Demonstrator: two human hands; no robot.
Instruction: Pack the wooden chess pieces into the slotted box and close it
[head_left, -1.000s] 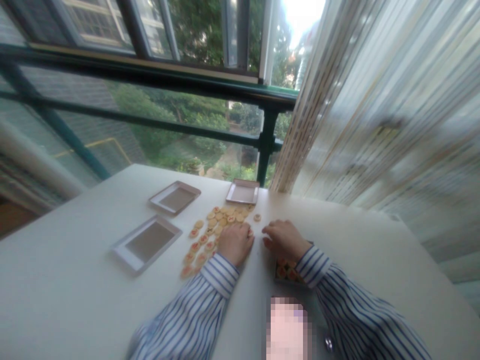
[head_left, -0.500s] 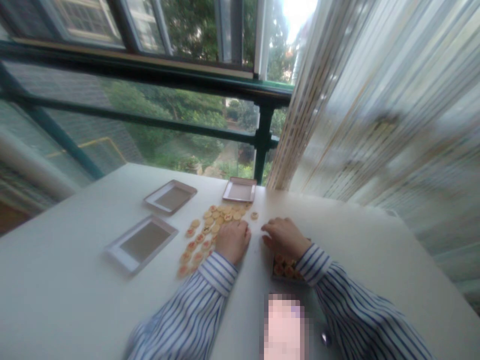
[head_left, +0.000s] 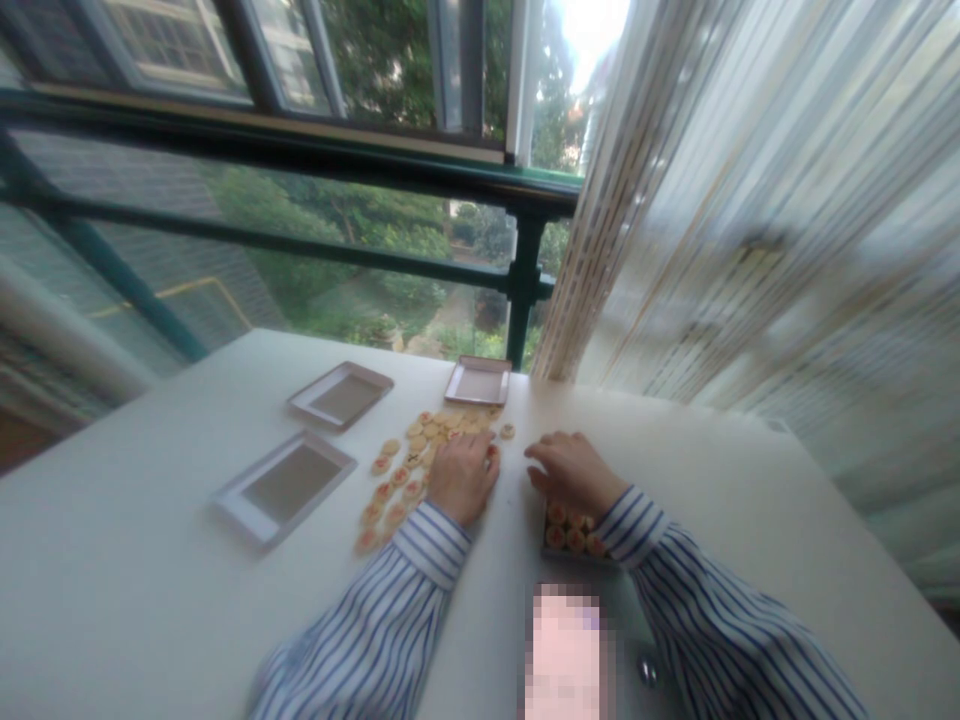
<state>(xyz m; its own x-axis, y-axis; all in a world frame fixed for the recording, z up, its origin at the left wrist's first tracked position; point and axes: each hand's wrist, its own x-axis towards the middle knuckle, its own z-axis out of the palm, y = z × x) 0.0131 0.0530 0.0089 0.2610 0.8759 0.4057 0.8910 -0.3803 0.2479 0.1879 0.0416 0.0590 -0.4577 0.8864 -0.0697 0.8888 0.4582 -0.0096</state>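
Round wooden Chinese chess pieces (head_left: pixel 412 488), several with red characters, lie spread over the left middle of the white table. My left hand (head_left: pixel 461 478) is over their right side, its fingers curled down; what looks like a piece shows at the thumb side. To the right, my right hand (head_left: pixel 576 472) hovers with bent fingers and a gap between thumb and forefinger, and I see nothing in it. Under that wrist is a small tray (head_left: pixel 577 556) holding rows of pieces; the hand hides its far part. One lone piece (head_left: pixel 508 431) sits between the hands, farther back.
Three shallow trays or lids stand on the table (head_left: pixel 150 520): one at left (head_left: pixel 346 465), one behind it (head_left: pixel 386 382), one at the back (head_left: pixel 478 400). A blurred-out pink object (head_left: pixel 566 650) and a small shiny dark object (head_left: pixel 648 668) are near me. String curtains (head_left: pixel 720 250) hang at right.
My left hand has shifted slightly, and a piece now shows at its thumb side. My right hand has lifted a little, with its thumb and forefinger farther apart.
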